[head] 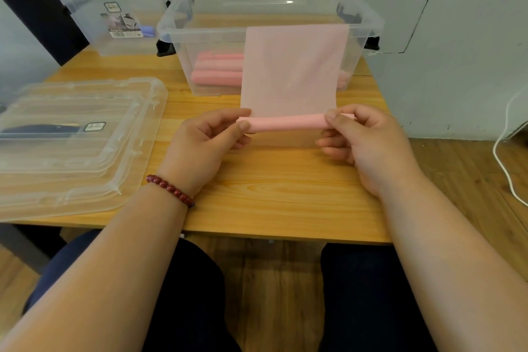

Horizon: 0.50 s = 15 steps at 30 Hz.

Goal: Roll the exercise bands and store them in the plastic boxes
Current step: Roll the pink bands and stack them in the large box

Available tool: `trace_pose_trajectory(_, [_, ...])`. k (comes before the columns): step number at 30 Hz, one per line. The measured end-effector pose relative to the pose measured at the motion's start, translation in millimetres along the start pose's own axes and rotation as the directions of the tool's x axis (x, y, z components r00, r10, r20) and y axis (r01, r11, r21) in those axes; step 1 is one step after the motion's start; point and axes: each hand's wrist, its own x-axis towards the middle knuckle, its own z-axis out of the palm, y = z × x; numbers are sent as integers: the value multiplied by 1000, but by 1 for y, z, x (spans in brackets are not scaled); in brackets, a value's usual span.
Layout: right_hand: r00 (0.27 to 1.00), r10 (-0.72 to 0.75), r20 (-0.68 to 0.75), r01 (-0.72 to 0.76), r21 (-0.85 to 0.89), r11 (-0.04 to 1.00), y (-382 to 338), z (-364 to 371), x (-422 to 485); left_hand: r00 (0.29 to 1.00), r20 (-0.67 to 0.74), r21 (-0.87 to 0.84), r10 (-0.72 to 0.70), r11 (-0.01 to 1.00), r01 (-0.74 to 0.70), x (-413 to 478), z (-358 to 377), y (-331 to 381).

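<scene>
A pink exercise band (291, 71) hangs from the front rim of a clear plastic box (368, 20) down to the table, its near end wound into a roll (285, 124). My left hand (208, 137) pinches the roll's left end between thumb and fingers. My right hand (360, 140) pinches its right end the same way. Inside the box lie several rolled pink bands (217, 68). A second clear box (94, 6) stands at the back left with a blue item (148, 30) in it.
Stacked clear lids (71, 146) lie on the left of the wooden table (271, 194). A white cable (505, 157) runs down the wall at the right. A dark panel leans at the back left.
</scene>
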Motion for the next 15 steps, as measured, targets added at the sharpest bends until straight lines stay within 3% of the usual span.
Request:
trace_pose_trajectory(8, [999,-6,-52,6,-13,1000,3,2,1,998,53,32,13,999,-15,-1,1,-1])
trace_pose_trajectory(15, [1000,13,-8,-13,34,999,1,-1,0,1000,6,101,3,995,-4,-1,3,1])
